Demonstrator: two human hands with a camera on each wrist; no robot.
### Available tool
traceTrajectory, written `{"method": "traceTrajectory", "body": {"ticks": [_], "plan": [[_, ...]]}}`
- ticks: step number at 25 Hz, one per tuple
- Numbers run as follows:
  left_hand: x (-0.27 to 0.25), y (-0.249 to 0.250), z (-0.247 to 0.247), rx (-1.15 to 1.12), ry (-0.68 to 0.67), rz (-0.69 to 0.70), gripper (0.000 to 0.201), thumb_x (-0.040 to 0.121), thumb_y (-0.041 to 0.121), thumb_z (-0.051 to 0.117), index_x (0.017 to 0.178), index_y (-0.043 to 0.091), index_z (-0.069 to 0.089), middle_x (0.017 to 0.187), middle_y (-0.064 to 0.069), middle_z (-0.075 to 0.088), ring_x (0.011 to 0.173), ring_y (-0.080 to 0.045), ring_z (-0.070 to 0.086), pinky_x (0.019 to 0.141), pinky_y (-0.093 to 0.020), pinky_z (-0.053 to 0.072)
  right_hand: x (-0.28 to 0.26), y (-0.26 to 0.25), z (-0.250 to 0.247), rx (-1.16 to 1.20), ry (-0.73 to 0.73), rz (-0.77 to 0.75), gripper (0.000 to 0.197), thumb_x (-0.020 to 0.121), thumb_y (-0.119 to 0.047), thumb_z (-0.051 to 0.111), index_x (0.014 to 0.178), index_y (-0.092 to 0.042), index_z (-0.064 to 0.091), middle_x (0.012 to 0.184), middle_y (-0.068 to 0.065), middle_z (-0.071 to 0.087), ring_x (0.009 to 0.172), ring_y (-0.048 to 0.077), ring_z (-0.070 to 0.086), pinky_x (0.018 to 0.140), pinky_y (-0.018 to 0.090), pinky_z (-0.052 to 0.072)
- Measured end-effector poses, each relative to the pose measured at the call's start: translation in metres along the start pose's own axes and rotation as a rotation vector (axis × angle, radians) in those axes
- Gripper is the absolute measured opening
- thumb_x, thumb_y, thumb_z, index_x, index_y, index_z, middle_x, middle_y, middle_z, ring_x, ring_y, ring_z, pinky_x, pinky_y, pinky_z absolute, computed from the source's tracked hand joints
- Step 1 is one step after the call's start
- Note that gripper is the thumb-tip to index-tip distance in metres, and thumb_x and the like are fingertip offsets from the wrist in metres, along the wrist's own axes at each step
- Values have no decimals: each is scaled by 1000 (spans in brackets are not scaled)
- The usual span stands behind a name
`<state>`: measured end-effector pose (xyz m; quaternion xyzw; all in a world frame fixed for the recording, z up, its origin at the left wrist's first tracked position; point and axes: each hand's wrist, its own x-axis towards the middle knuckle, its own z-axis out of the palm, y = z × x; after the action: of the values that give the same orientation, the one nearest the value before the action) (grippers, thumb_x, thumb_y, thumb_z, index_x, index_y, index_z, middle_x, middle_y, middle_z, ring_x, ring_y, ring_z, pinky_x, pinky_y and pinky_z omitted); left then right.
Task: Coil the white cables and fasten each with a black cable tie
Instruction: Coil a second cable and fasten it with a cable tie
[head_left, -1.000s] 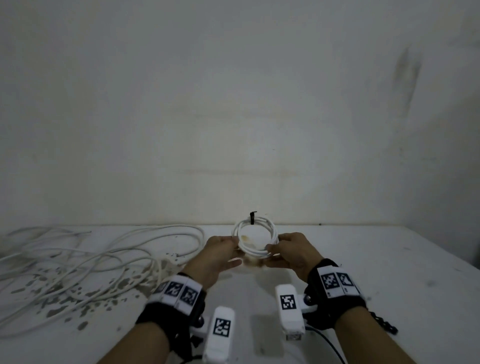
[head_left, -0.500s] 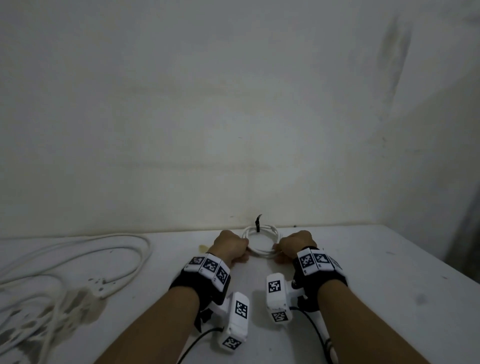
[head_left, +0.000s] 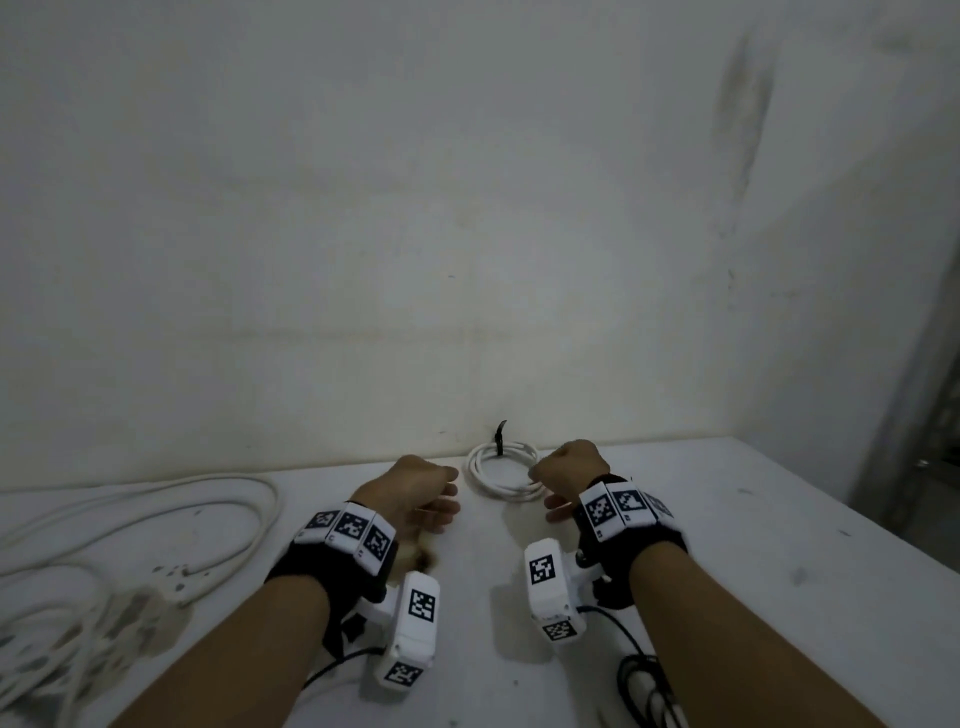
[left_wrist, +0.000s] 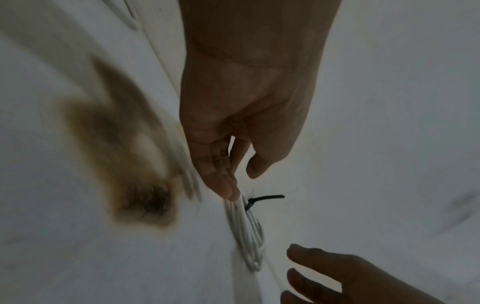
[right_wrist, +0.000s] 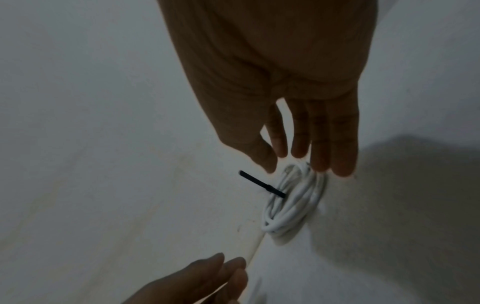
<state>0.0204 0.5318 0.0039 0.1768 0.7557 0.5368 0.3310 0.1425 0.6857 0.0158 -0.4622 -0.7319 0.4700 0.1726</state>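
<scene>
A small coil of white cable (head_left: 506, 492) lies flat on the white table (head_left: 727, 545) close to the wall. A black cable tie (head_left: 500, 439) binds its far side, tail sticking up. My left hand (head_left: 441, 506) hovers just left of the coil, fingers relaxed and holding nothing. In the left wrist view its fingertips (left_wrist: 231, 193) reach the coil (left_wrist: 249, 232) beside the tie (left_wrist: 265, 198). My right hand (head_left: 545, 493) is at the coil's right edge. The right wrist view shows its straight fingers (right_wrist: 322, 160) just over the coil (right_wrist: 293, 207) and tie (right_wrist: 259, 185), gripping nothing.
Loose white cables (head_left: 208, 499) sprawl over the table's left side, with a white plug block (head_left: 171, 577) among them. A brown stain (head_left: 426, 558) marks the table under my left wrist. The wall (head_left: 467, 260) stands right behind the coil. The table's right edge (head_left: 857, 525) is near.
Both hands carried the tied coil forward to the wall, set it down and let go. My left hand has drawn back a little. The head view swung right.
</scene>
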Motion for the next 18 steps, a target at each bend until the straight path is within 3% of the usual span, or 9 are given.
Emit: {"method": "traceTrajectory", "body": {"ticks": [2, 4, 9, 13, 18], "plan": [[-27, 5, -17, 13, 18, 37, 20, 96, 19, 61, 105, 1, 64, 93, -9, 69, 72, -21, 67, 66, -32, 60, -33, -12, -10, -108, -124, -61, 23, 90, -12, 65, 106, 4, 61, 98, 21, 65, 72, 31, 67, 76, 46, 61], [-58, 11, -37, 9, 35, 78, 22, 95, 17, 62, 111, 2, 65, 96, -6, 69, 73, -18, 68, 59, -28, 58, -69, -26, -16, -241, -222, -139, 26, 93, -16, 64, 111, 2, 62, 97, 16, 65, 67, 26, 63, 72, 41, 59], [-153, 13, -106, 55, 78, 153, 21, 93, 23, 65, 109, 9, 71, 94, -1, 70, 72, -14, 67, 61, -25, 54, -160, -73, 10, -506, -404, -407, 23, 92, -26, 69, 103, -5, 69, 87, 8, 69, 68, 24, 68, 73, 42, 62], [-227, -11, -183, 104, 138, 129, 22, 94, 25, 65, 108, 11, 73, 99, -1, 70, 77, -14, 65, 65, -25, 52, -245, -108, 68, -720, -668, -649, 19, 89, -27, 72, 105, -17, 69, 88, 4, 71, 73, 21, 70, 76, 39, 63], [-300, -71, -267, 229, 214, 52, 21, 90, 28, 70, 104, 13, 75, 100, -3, 72, 78, -13, 67, 68, -26, 53, -344, -115, 155, -1078, -1023, -938, 43, 80, -34, 82, 119, -28, 66, 84, -7, 66, 72, 13, 63, 70, 32, 56]]}}
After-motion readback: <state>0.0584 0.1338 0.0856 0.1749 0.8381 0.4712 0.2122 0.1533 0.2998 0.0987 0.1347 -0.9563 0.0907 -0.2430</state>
